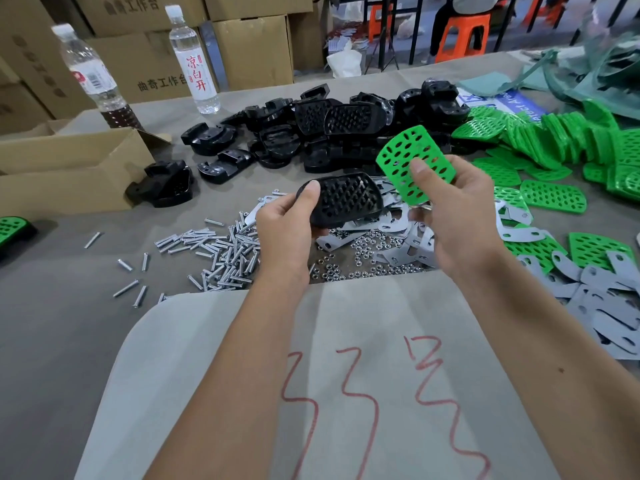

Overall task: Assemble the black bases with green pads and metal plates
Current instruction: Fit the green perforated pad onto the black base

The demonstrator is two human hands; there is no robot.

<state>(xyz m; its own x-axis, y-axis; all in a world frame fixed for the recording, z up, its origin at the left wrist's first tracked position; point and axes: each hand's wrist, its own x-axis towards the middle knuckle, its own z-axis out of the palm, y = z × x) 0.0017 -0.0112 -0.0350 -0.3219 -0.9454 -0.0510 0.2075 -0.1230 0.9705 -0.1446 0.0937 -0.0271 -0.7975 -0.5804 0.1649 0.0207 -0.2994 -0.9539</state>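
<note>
Both forearms are bare from the near edge of the picture up to the wrists, with no sleeve or cuff showing anywhere along them. The left hand (284, 230) and right hand (453, 216) wear no gloves, rings, watch or bands. Fingernails are short and unpainted. A small dark mole sits on the right forearm.
</note>
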